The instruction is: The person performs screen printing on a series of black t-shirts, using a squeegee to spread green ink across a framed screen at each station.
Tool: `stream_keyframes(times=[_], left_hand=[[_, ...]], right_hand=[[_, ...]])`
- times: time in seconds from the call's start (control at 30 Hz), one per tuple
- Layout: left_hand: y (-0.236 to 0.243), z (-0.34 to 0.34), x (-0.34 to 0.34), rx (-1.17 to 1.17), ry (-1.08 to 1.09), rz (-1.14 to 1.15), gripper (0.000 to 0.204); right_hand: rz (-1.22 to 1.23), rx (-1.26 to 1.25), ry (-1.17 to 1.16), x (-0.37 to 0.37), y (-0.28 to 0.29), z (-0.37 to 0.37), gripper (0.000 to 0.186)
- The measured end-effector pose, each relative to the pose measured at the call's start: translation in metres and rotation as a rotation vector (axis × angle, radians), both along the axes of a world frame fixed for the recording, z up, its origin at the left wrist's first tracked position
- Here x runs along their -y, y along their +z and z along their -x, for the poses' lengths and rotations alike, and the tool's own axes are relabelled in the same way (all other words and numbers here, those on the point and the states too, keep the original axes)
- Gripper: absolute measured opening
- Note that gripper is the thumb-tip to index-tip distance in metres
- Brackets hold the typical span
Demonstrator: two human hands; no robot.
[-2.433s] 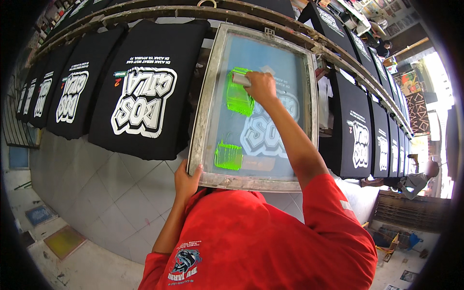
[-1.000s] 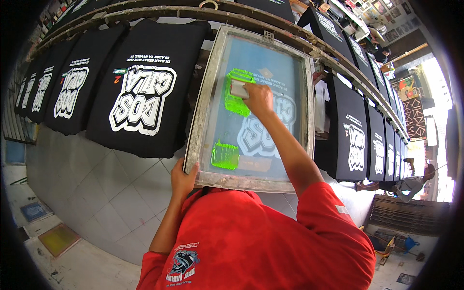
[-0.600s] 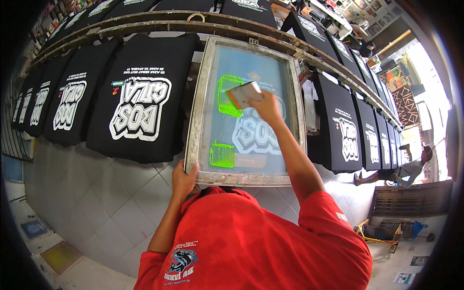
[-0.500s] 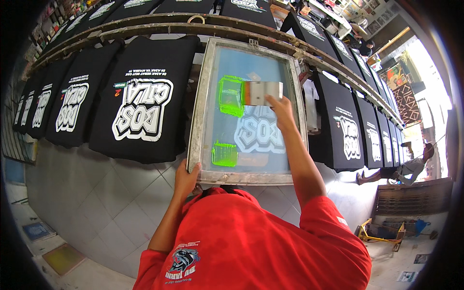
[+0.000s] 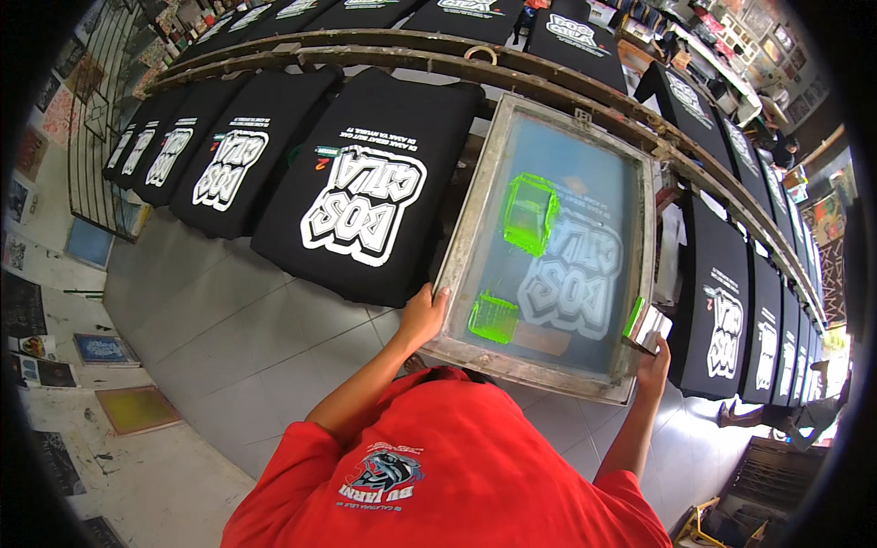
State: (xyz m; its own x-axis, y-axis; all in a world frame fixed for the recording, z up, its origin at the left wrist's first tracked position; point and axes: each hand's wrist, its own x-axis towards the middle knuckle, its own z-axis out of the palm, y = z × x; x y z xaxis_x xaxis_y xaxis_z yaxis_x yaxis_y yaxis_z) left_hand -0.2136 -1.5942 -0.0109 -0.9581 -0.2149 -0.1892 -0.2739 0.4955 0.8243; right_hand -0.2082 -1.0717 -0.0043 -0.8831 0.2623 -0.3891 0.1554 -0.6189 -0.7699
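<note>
A wooden-framed printing screen (image 5: 530,376) lies in front of me, tilted a little in the picture. Through its bluish mesh a large pale lettered design shows. Two patches of bright green ink lie on the mesh, an upper patch (image 5: 531,216) and a lower patch (image 5: 493,318). With thumb on top, my left hand (image 5: 424,316) grips the frame's near left edge; its other fingers are mostly hidden. My right hand (image 5: 651,367) is closed on a squeegee (image 5: 649,325) with a green-inked edge, at the frame's near right side.
Black shirts with white lettering stand in rows along wooden rails; one shirt (image 5: 375,183) is just left of the screen, another (image 5: 717,292) to its right. A tape ring (image 5: 480,56) rests on the rail. A person is partly visible at the far right.
My right hand has drawn the squeegee off the mesh, down and right to the frame's edge. My view has turned, shifting the scene rightward. The left hand keeps its hold on the frame.
</note>
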Motion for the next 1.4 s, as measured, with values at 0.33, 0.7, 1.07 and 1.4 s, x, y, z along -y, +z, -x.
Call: stream_keyframes(times=[0.33, 0.7, 1.07, 1.4], left_hand=[[0.059, -0.008, 0.106, -0.030, -0.018, -0.066, 0.040], [0.063, 0.003, 0.415, -0.108, 0.017, -0.002, 0.042], [0.054, 0.020, 0.495, -0.014, 0.021, 0.040, 0.041], [0.027, 0.040, 0.507, -0.021, -0.030, 0.058, 0.042]], right_hand=[[-0.031, -0.069, -0.078, 0.105, 0.054, -0.028, 0.043], [0.061, -0.129, -0.002, 0.437, 0.041, 0.000, 0.033], [0.105, -0.060, 0.003, 0.514, 0.027, 0.019, 0.043], [0.075, -0.011, -0.062, 0.515, 0.029, 0.034, 0.036]])
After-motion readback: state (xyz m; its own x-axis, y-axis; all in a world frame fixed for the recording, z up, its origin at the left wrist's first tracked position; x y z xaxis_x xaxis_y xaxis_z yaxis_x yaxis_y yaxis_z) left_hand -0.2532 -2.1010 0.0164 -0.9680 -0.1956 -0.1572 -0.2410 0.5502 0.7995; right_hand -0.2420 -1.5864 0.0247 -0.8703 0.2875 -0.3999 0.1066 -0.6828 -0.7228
